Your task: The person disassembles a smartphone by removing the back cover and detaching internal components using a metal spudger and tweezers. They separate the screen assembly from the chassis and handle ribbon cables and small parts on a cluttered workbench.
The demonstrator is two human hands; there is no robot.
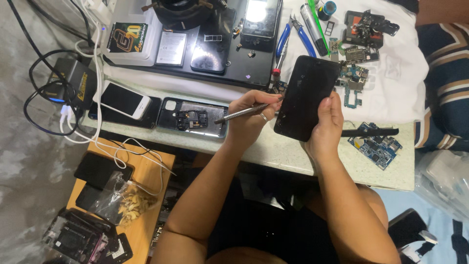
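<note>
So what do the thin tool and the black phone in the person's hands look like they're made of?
The thin tool in the left hand looks like brushed metal: grey, with a dull sheen along its shaft. The black phone in the right hand seems to be glossy glass or plastic, since its dark face shows faint reflections and smudges; which of the two is hard to tell.

tool tip (279, 101): hidden behind phone (307, 97) | small parts (355, 46): perhaps circuit boards, unclear

Two hands (254, 115) (326, 124); one black phone (305, 95); one metal tool (242, 113); two blue-handled pliers (293, 36).
</note>
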